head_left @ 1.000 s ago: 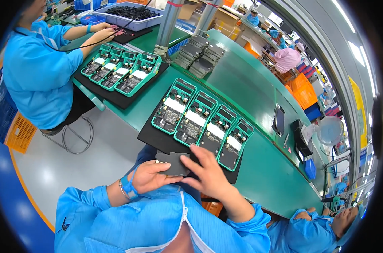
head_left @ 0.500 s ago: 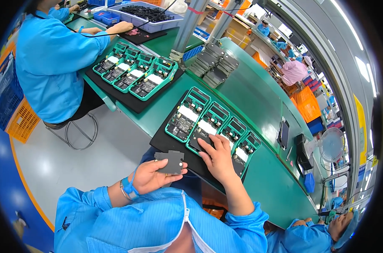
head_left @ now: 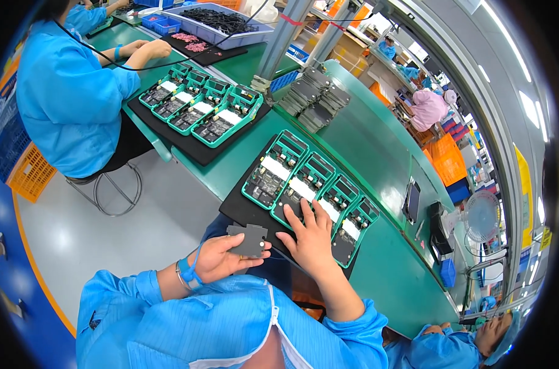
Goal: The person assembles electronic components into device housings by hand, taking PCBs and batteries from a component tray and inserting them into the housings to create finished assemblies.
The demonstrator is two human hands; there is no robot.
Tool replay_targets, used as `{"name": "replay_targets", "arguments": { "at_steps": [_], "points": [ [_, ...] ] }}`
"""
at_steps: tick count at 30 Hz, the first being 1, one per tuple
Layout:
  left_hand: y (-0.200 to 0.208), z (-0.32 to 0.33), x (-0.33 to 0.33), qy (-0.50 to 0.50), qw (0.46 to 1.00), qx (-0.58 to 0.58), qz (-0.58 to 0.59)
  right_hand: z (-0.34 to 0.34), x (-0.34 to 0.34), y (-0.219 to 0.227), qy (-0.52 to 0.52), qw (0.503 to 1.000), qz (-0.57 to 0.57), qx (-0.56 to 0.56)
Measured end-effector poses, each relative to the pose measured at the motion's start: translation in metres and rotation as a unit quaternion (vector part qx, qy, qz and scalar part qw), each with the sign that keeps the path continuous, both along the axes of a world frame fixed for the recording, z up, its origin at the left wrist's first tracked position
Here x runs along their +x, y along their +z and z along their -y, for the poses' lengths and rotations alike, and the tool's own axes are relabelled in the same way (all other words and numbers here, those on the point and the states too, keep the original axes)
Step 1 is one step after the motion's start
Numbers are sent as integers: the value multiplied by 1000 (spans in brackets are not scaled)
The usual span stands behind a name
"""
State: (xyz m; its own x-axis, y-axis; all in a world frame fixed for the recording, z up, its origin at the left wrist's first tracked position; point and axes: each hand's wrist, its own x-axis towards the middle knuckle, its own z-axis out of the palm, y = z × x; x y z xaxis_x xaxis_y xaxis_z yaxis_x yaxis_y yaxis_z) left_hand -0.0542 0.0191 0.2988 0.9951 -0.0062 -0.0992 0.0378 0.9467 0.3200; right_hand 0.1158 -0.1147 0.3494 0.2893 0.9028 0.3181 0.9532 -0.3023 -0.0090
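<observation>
A bright-blue, finely striped smock with a white front zip; past its left sleeve, a blue wrist strap and slim silvery bangle; dark trousers.

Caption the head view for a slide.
Left hand holding a dark grey plate, right hand over four green-rimmed device housings on a black mat.

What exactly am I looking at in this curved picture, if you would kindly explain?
There is no machine here, just a person's two bare hands. A wide fisheye camera on the head looks down at them, so straight edges bend. The left hand holds at least one thin dark plate. The right hand, fingers spread, is over a row of four green cases on a black mat. The mat lies on a green table; farther back are stacked dark plates.
</observation>
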Motion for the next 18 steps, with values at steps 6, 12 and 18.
{"name": "replay_targets", "arguments": {
  "at_steps": [6,12,18],
  "points": [
    [2,3,-8,4,1000,-19,11,5,-25,-3,90,987,-81,110],
    [-6,-4,-16,5,998,-46,47,-9,-52,2,211,965,-156,16],
    [-2,-19,-23,50,997,-58,30,-30,-38,20,195,968,-151,39]
  ]
}}
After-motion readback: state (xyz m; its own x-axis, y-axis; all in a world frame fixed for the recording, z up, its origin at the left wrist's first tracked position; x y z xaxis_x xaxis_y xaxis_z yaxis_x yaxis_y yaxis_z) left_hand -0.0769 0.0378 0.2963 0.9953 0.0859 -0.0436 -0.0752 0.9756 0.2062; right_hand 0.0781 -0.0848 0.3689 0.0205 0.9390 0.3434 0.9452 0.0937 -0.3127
